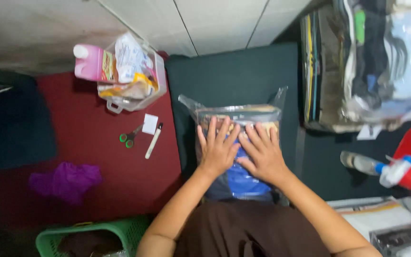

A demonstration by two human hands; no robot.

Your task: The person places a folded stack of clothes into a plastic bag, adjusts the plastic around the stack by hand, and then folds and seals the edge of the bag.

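At the centre of the frame, the clear plastic bag (236,143) with folded clothing is pressed flat by the left hand (217,150) and right hand (261,153), fingers spread, gripping nothing. Pressure should be kept even, palms moved outward toward the bag's opening.

Glossy, crinkled clear plastic bag (236,114) wraps folded blue and tan cloth, lying on a matt dark green fabric mat (234,71) beside a matt red mat (101,157) bearing green-handled metal scissors (130,137).

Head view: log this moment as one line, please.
left hand flat on clear plastic bag | right hand flat beside it | bag on dark mat | scissors, marker on red mat
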